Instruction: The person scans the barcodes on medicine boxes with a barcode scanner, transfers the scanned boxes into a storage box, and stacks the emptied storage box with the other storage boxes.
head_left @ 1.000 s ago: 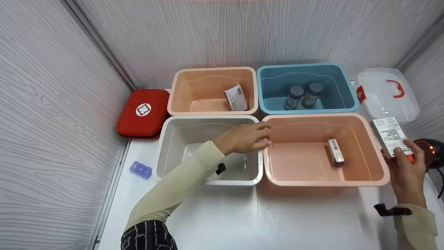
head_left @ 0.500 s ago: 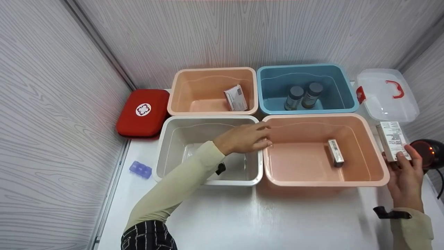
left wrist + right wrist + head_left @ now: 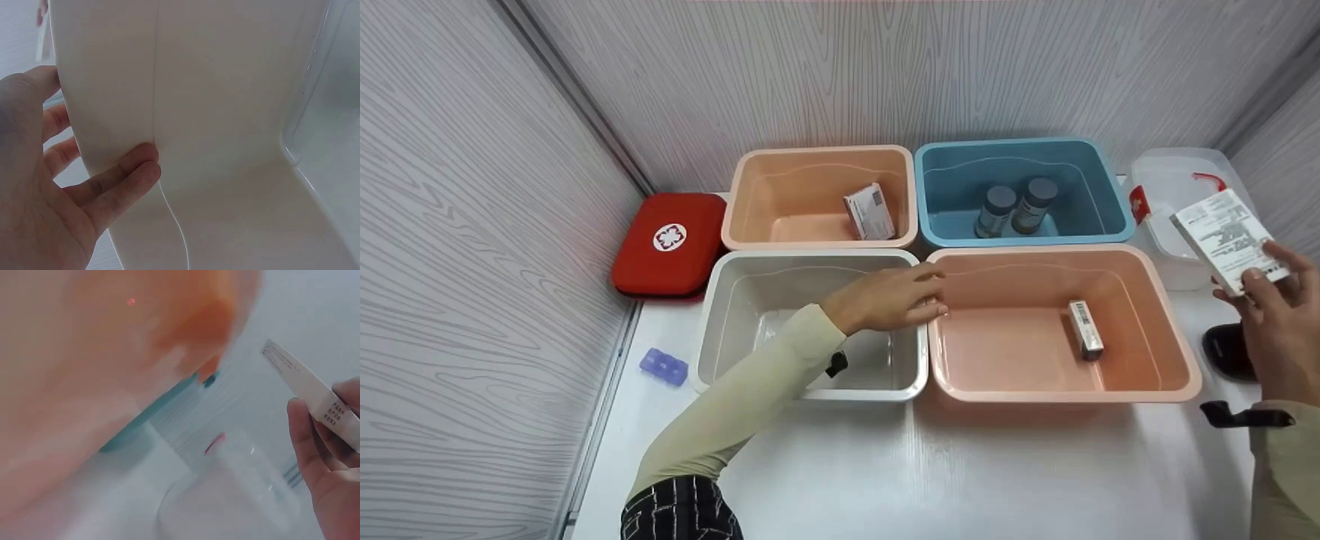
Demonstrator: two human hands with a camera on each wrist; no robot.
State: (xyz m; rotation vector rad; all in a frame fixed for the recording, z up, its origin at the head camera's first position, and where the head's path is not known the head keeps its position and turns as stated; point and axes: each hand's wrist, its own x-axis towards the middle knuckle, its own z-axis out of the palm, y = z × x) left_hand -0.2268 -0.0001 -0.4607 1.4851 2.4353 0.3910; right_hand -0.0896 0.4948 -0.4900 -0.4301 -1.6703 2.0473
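Note:
At the right of the head view my right hand (image 3: 1286, 319) pinches a white printed medicine box (image 3: 1230, 240) between thumb and fingers, held tilted in the air. The right wrist view shows the narrow printed side of this medicine box (image 3: 309, 385). My left hand (image 3: 885, 300) grips the right rim of the grey bin (image 3: 712, 322), beside the front pink bin (image 3: 997, 352). In the left wrist view, fingers of my left hand (image 3: 62, 169) lie on both sides of the grey bin's wall (image 3: 225, 101).
A small box (image 3: 1086, 330) lies in the front pink bin. Behind stand a peach bin (image 3: 787, 195) with a box (image 3: 871, 212) and a blue bin (image 3: 952, 172) with two jars. A red case (image 3: 669, 244), purple pill organizer (image 3: 664, 367), clear first-aid box (image 3: 1170, 180) and black scanner (image 3: 1228, 351) flank them.
My right hand has lifted the medicine box up and away from the scanner, to in front of the clear first-aid box. The scanner's orange lights are now hidden. My left hand stays put.

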